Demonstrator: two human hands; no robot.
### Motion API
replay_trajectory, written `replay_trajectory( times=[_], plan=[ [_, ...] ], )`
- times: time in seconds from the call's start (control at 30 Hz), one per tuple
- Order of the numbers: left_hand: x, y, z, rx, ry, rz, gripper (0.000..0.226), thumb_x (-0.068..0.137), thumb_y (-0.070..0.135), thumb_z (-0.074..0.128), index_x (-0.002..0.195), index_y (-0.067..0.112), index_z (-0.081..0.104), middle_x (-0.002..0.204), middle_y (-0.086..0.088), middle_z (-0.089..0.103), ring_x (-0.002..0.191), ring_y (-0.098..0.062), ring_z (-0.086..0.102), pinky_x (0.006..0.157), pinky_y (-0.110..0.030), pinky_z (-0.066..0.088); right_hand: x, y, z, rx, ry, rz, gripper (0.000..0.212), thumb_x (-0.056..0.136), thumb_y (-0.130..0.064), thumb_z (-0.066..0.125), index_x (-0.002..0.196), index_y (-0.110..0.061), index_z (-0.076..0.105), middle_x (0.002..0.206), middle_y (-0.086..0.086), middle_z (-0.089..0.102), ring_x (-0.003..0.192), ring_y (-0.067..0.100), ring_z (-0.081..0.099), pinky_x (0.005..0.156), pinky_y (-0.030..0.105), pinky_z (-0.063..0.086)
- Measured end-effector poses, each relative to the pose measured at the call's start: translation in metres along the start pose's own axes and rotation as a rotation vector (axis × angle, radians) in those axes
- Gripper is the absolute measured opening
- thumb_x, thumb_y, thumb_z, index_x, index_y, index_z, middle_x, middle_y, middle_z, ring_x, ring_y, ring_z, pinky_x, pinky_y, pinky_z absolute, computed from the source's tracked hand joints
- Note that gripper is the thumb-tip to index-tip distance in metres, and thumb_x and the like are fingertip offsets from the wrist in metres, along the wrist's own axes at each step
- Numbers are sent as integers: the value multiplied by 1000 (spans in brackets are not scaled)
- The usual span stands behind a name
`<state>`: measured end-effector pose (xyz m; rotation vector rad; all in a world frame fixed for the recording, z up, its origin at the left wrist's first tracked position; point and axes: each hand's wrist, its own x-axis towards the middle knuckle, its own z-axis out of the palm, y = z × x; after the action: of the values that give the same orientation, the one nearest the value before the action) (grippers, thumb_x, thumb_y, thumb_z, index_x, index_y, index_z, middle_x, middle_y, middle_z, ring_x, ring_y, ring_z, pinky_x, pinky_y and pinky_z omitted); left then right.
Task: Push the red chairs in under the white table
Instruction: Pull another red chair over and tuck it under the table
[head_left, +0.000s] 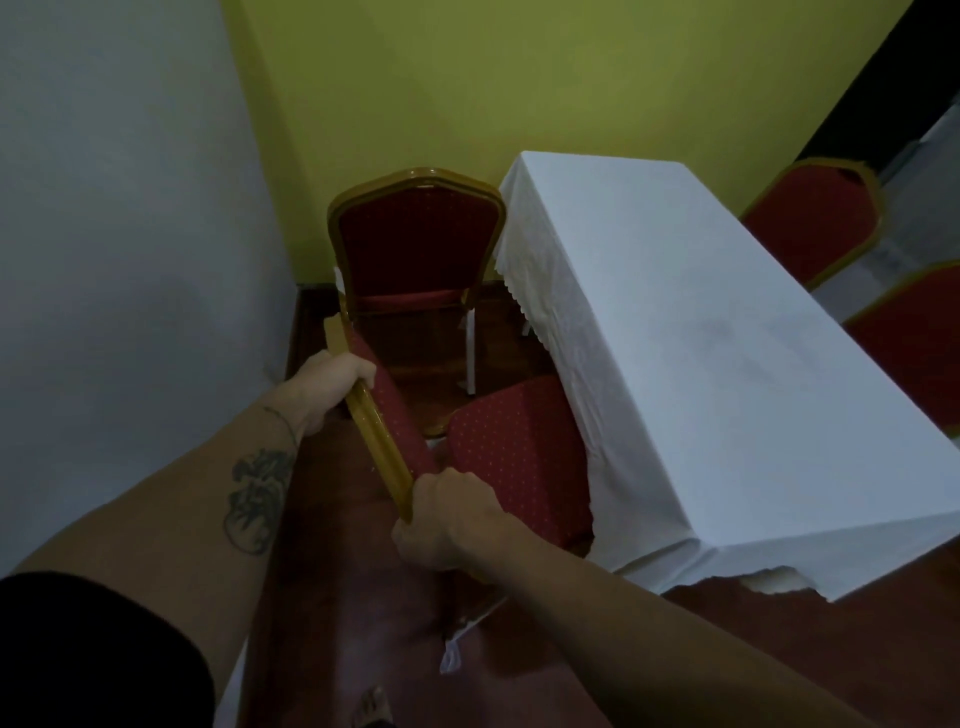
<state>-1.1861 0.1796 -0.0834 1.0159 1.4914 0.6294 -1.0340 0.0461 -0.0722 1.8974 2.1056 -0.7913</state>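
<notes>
We held a red chair (519, 457) by its gold-framed back at the near left corner of the white table (701, 332).

Our left hand (324, 384) had its fingers curled shut round the far end of the backrest top rail (379, 447), forearm stretched out from the lower left, a dark tattoo on its inner side; our right hand (452, 519) clamped the rail's near end, knuckles up, wrist bent towards the table; the chair's seat was touching the hanging tablecloth at the table's left side, its front edge hidden by the cloth; a second red chair (415, 244) stood beyond it at the table's far left corner, close to the cloth; two more red chairs (815, 218) showed at the table's right side.
</notes>
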Motion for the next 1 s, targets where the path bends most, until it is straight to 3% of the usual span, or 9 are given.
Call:
replay_trajectory(
  times=[0.13, 0.3, 0.47, 0.67, 0.8, 0.9, 1.0],
  plan=[
    [25, 16, -15, 38, -71, 5, 12, 79, 0, 57, 73, 11, 57, 69, -5, 59, 69, -24, 58, 80, -40, 50, 23, -13, -5, 40, 33, 29, 55, 96, -47, 56, 129, -4, 58, 131, 18, 62, 118, 38, 61, 95, 45, 49],
    [58, 38, -25, 58, -106, -25, 10, 82, -1, 58, 81, 9, 57, 73, -7, 58, 66, -22, 57, 65, -35, 51, 52, -25, -16, 65, 58, 85, 58, 96, -46, 55, 134, -2, 53, 134, 19, 59, 122, 39, 59, 97, 45, 49],
    [83, 57, -16, 63, -123, -34, 28, 79, 5, 64, 106, 5, 60, 95, -13, 65, 88, -28, 64, 90, -45, 55, 74, -18, -30, 100, 52, 132, 67, 96, -43, 56, 147, -4, 36, 136, 19, 58, 124, 40, 57, 99, 45, 47],
    [94, 78, 25, 70, -157, 4, 12, 78, 10, 65, 88, 12, 59, 96, -14, 63, 98, -35, 64, 99, -54, 50, 80, 18, -48, 140, 59, 229, 82, 93, -45, 57, 157, -11, 20, 139, 18, 56, 126, 41, 55, 102, 46, 45],
    [107, 87, 56, 41, -186, 23, 18, 72, 12, 65, 90, 10, 61, 95, -14, 65, 102, -37, 66, 101, -54, 50, 81, 46, -55, 157, 76, 307, 78, 91, -48, 56, 156, -15, 27, 135, 16, 57, 123, 40, 56, 98, 46, 47],
    [117, 94, 78, 68, -199, 30, 50, 61, 21, 68, 109, 8, 62, 96, -14, 67, 98, -36, 68, 90, -51, 57, 80, 68, -58, 180, 105, 353, 71, 90, -48, 55, 151, -19, 34, 129, 13, 60, 118, 39, 59, 93, 46, 49],
    [117, 104, 96, 51, -237, 51, 50, 69, 15, 64, 118, 3, 59, 85, -13, 66, 73, -28, 68, 48, -33, 58, 81, 85, -62, 206, 124, 372, 67, 92, -48, 53, 152, -22, 36, 127, 12, 60, 114, 37, 61, 92, 45, 50]
  ],
)
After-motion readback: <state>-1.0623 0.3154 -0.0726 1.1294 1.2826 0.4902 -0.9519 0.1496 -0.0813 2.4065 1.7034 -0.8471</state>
